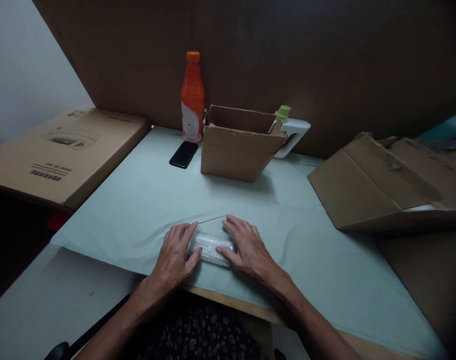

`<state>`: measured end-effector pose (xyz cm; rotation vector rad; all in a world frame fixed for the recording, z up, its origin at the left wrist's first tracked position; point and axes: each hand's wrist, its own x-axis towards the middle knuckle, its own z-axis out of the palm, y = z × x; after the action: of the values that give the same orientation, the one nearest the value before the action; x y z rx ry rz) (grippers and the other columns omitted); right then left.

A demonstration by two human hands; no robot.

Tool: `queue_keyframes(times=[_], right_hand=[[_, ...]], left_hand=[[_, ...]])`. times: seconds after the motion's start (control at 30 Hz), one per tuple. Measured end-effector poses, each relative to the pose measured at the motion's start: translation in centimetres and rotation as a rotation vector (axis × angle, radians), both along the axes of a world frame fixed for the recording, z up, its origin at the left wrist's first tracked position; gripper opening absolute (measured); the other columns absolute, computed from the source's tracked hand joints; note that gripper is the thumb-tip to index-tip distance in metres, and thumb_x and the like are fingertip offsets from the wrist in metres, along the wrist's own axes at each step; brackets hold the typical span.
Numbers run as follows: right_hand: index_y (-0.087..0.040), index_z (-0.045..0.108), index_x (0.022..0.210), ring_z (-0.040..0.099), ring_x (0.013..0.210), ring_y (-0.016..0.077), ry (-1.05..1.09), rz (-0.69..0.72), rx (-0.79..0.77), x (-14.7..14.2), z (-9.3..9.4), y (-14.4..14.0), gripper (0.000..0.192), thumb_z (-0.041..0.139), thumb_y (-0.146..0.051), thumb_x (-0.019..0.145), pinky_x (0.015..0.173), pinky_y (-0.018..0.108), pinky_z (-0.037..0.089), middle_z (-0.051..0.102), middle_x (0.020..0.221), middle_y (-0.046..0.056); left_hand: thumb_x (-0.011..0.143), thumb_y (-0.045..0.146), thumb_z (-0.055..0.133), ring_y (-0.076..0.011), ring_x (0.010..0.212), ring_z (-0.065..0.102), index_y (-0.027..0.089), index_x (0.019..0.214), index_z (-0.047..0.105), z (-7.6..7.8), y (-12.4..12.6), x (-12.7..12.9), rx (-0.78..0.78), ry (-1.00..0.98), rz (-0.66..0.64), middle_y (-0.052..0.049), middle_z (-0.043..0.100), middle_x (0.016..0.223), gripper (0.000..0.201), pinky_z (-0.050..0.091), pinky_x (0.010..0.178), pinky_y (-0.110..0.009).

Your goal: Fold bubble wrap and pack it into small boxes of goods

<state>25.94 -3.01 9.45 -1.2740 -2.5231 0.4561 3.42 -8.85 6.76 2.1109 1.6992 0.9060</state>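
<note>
- Head view: the left hand (174, 254) and right hand (248, 249) lie flat and spread, pressing both ends of a bubble wrap bundle (212, 246)
- The bundle lies on the green paper (145, 200), near the table's front edge, well apart from the small box (238, 150)

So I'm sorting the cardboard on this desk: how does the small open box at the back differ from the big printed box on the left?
The small open box stands with its flaps up, so you see inside; the big printed box lies flat and closed. The small open box is plain and sits on the pale green sheet; the big printed box carries dark printing and lies beside the sheet. The big printed box is much wider. Both are brown cardboard.
</note>
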Motion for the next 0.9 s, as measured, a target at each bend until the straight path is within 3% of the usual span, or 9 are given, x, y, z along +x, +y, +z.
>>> queue_keyframes(times=[0.13,0.2,0.33,0.4,0.47,0.57,0.7,0.77,0.9], right_hand=[[-0.017,0.066,0.105,0.054,0.128,0.0306,0.114,0.099,-0.137,-0.1,0.3,-0.2,0.02,0.068,-0.028,0.089,0.105,0.048,0.044,0.06,0.139,0.016],[-0.019,0.065,0.104,0.062,0.113,0.0262,0.197,0.105,-0.187,0.1,0.7,-0.9,0.016,0.066,-0.025,0.09,0.098,0.044,0.047,0.068,0.127,0.011],[-0.022,0.065,0.113,0.065,0.091,0.0216,0.284,0.075,-0.292,1.3,1.5,-2.0,0.022,0.063,-0.027,0.091,0.085,0.038,0.05,0.074,0.107,0.006],[-0.022,0.067,0.112,0.066,0.093,0.0219,0.306,0.055,-0.306,2.2,1.8,-1.9,0.022,0.06,-0.029,0.092,0.084,0.036,0.051,0.074,0.105,0.006],[-0.021,0.068,0.107,0.067,0.09,0.0216,0.323,-0.011,-0.304,3.2,2.2,-1.3,0.02,0.057,-0.031,0.094,0.08,0.034,0.052,0.075,0.101,0.006],[-0.02,0.068,0.101,0.068,0.084,0.0203,0.364,-0.127,-0.295,5.0,2.8,-0.2,0.023,0.055,-0.037,0.094,0.072,0.03,0.053,0.074,0.094,0.005],[-0.02,0.07,0.095,0.069,0.081,0.0196,0.396,-0.223,-0.208,7.5,3.3,1.0,0.026,0.058,-0.043,0.092,0.072,0.027,0.055,0.074,0.089,0.004],[-0.021,0.071,0.093,0.07,0.079,0.0191,0.402,-0.261,-0.171,8.5,3.4,1.4,0.027,0.06,-0.045,0.091,0.072,0.026,0.056,0.074,0.088,0.003],[-0.022,0.073,0.092,0.072,0.075,0.0179,0.425,-0.32,-0.12,10.0,3.9,1.8,0.025,0.062,-0.044,0.089,0.068,0.022,0.057,0.075,0.084,0.002]], left_hand=[[0.087,0.022,0.056,-0.0307,0.131,0.048,0.018,0.15,0.035,0.2,0.1,-0.6,-0.016,-0.147,-0.1,-0.016,0.053,0.141,0.067,0.041,0.109,-0.053],[0.085,0.02,0.055,-0.0274,0.122,0.056,0.019,0.144,0.044,0.8,0.0,-0.6,-0.114,-0.251,-0.147,-0.013,0.06,0.133,0.06,0.047,0.104,-0.047],[0.085,0.019,0.056,-0.0225,0.099,0.065,0.021,0.111,0.066,1.9,0.0,-0.2,-0.3,-0.322,-0.179,-0.007,0.069,0.106,0.028,0.054,0.089,-0.039],[0.085,0.022,0.059,-0.0224,0.097,0.065,0.021,0.113,0.066,2.2,0.6,0.1,-0.294,-0.289,-0.224,-0.007,0.07,0.105,0.028,0.055,0.086,-0.039],[0.086,0.024,0.062,-0.0237,0.104,0.065,0.021,0.123,0.062,3.0,2.0,0.4,-0.182,-0.22,-0.262,-0.009,0.069,0.113,0.037,0.055,0.09,-0.04],[0.09,0.023,0.059,-0.0268,0.121,0.058,0.02,0.132,0.056,5.7,6.1,1.0,0.138,-0.065,-0.234,-0.013,0.063,0.13,0.042,0.051,0.101,-0.046],[0.09,0.014,0.055,-0.0315,0.143,0.039,0.015,0.138,0.051,11.1,14.6,2.6,0.505,0.165,-0.129,-0.017,0.053,0.145,0.048,0.038,0.114,-0.052],[0.087,0.012,0.057,-0.0341,0.146,0.034,0.011,0.14,0.05,13.2,19.1,3.4,0.538,0.27,-0.089,-0.019,0.052,0.146,0.053,0.033,0.116,-0.054],[0.084,0.01,0.054,-0.0316,0.114,0.062,0.013,0.109,0.067,14.6,24.8,3.9,0.414,0.425,-0.093,-0.014,0.073,0.105,0.029,0.039,0.107,-0.055]])
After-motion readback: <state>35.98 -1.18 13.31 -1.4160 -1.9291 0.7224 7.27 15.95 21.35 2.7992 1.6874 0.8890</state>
